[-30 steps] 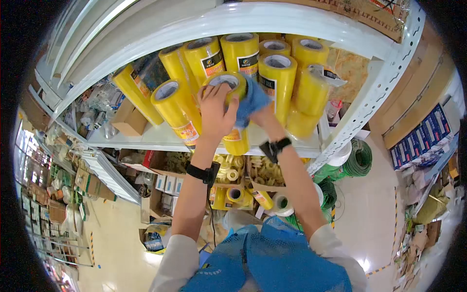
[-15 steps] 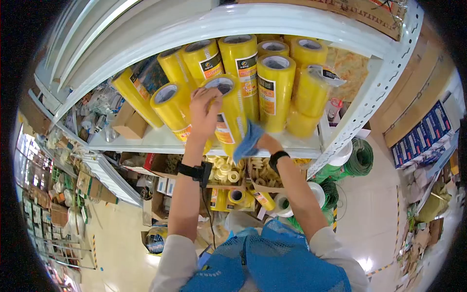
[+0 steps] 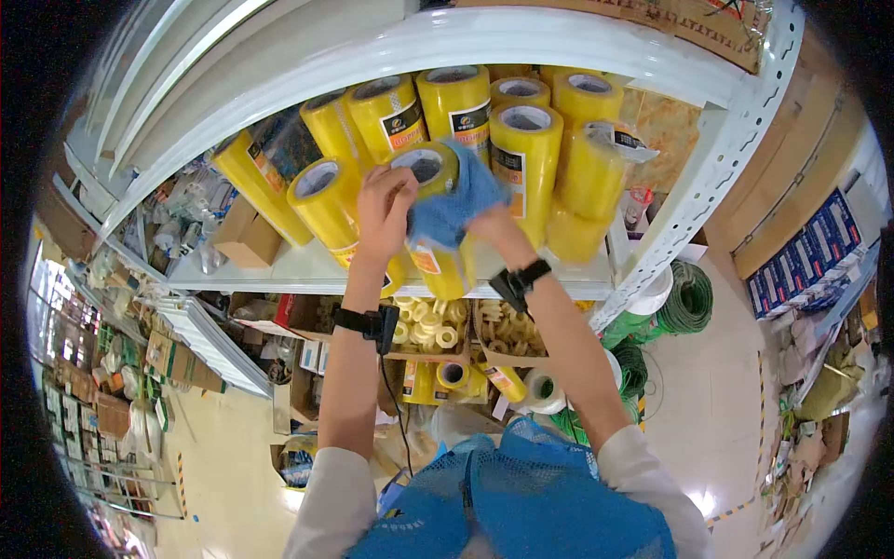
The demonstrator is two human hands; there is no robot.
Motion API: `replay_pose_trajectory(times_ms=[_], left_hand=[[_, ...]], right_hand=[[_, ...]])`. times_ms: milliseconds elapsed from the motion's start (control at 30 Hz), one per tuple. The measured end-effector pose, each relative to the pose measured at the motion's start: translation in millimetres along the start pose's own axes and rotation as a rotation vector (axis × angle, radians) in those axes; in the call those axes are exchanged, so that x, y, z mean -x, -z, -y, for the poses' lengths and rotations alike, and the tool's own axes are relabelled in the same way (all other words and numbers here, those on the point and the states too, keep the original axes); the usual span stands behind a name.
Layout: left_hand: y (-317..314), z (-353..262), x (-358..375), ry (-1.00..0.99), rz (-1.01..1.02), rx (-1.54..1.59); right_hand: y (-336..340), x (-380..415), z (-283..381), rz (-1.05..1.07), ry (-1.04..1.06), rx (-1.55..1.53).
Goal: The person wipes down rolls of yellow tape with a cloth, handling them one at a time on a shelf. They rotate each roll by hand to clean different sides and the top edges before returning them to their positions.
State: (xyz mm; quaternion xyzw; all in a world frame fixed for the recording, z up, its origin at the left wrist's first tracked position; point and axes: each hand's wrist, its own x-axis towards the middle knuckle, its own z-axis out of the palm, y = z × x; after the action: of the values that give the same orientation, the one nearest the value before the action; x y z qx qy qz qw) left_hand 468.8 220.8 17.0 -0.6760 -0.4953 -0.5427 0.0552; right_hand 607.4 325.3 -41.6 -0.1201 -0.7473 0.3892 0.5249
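At the shelf's front edge stands a stack of yellow packing tape (image 3: 445,281), with a label on its side. My left hand (image 3: 384,210) grips its upper left rim, fingers curled. A blue cloth (image 3: 456,200) is in my right hand (image 3: 494,226) and lies against the stack's right and front side, covering part of the label. The fingers under the cloth are partly hidden. Close to my left hand leans another tape stack (image 3: 321,191). Behind and to the right, a taller stack (image 3: 526,172) stands upright.
The white shelf (image 3: 279,267) has a perforated upright (image 3: 680,210) on the right and a beam (image 3: 521,37) above. Cartons of pale rings (image 3: 430,328) sit below. More tape rolls (image 3: 453,374) lie lower down. Green wire coils (image 3: 689,296) stand at the right.
My right hand has moved up and left with the blue cloth, from beside the stack's lower right to its upper front. My left hand has shifted slightly down along the rim.
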Motion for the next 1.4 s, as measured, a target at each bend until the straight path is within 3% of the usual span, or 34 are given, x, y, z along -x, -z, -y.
replay_pose_trajectory(times_ms=[100,133,167,233,300,367,400,467,533,600,700,733,800,867,900,933,1000,1033,1100,1133,1233,1333,1367,1400], left_hand=[[5,6,-4,0.031,0.023,0.069],[5,8,-3,0.03,0.016,0.065],[2,12,-2,0.046,0.0,0.054],[1,16,-2,0.066,-0.026,0.048],[1,20,-2,0.046,0.021,0.095],[4,15,-4,0.032,0.049,0.094],[5,13,-7,0.01,0.075,0.087],[8,12,-3,0.025,0.124,0.004],[7,3,-7,0.025,0.164,-0.077],[-5,-18,2,-0.06,0.139,-0.544],[-30,-48,17,-0.038,0.071,-0.775],[-32,-50,15,-0.035,0.062,-0.778],[-35,-54,16,-0.018,0.033,-0.658],[-27,-55,12,-0.023,0.049,-0.563],[-22,-53,11,-0.034,0.061,-0.474],[-18,-48,11,-0.027,0.063,-0.475],[-5,-35,6,-0.056,0.167,-0.337],[1,-27,4,-0.054,0.168,-0.341],[8,-10,1,0.021,0.232,-0.175],[10,1,1,0.031,0.229,-0.175],[11,12,11,-0.051,0.147,-0.069],[-12,-26,21,0.0,0.011,-0.345],[-21,-42,26,-0.028,-0.034,-0.52],[-28,-50,26,-0.061,-0.083,-0.695]], right_hand=[[4,-17,-22,0.096,0.073,0.062],[0,-20,-23,0.111,-0.004,0.296],[-3,-12,-24,0.116,0.005,0.298],[-4,31,-61,0.006,-0.178,-0.205],[3,72,-108,0.311,-0.574,-0.274],[-6,142,-225,0.4,-0.189,0.112],[-5,147,-201,0.397,-0.188,0.114],[-4,145,-122,0.335,-0.14,0.437],[0,131,-104,0.317,-0.102,0.408],[2,134,-87,0.316,-0.083,0.373],[-6,120,-94,0.303,-0.095,0.181],[-18,117,-132,0.246,-0.163,0.064],[-28,97,-129,0.104,-0.258,-0.235],[-14,50,-44,-0.017,-0.128,-0.259],[-6,32,-26,-0.046,0.024,-0.105],[-3,20,-23,-0.043,0.018,-0.108],[-4,1,-20,-0.024,0.197,0.341],[-7,1,-16,-0.024,0.196,0.336],[-13,16,-7,-0.055,-0.115,0.226],[-18,34,-22,-0.054,-0.055,0.102],[-20,98,-107,0.216,-0.101,0.094],[-22,138,-133,0.284,-0.144,0.216],[-17,137,-100,0.283,0.043,0.679],[-21,139,-96,0.187,-0.007,0.559]])
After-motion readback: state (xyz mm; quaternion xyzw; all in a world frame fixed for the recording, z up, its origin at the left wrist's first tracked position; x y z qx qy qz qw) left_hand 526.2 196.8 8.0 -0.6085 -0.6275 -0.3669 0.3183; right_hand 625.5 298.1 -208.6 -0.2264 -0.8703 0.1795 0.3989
